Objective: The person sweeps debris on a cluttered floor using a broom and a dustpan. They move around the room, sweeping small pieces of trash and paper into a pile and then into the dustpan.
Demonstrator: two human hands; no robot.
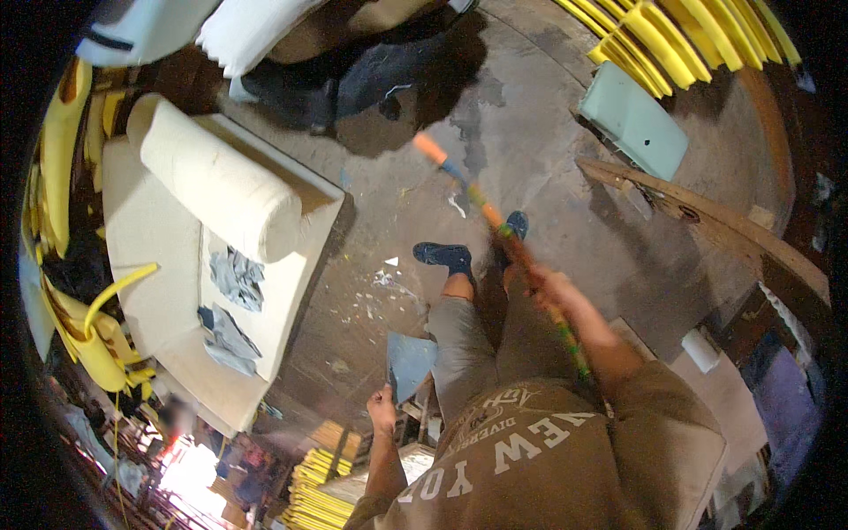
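Note:
My right hand (555, 293) is wrapped around a long stick (490, 210) banded in orange, blue, green and yellow. The stick slants up and to the left, its orange end over the concrete floor, and looks blurred. My left hand (382, 412) is closed at the lower edge of a flat grey-blue piece (412, 364), cloth or sheet, which hangs beside my left leg. My two feet in dark shoes stand on the floor between the hands.
A cream sofa (291, 331) with a rolled cushion (216, 177) and grey cloth scraps (237, 278) is at left. Yellow foam pieces (680, 35) and a pale green block (634, 122) lie far right, near a wooden beam (689, 212). White scraps (382, 279) litter the floor.

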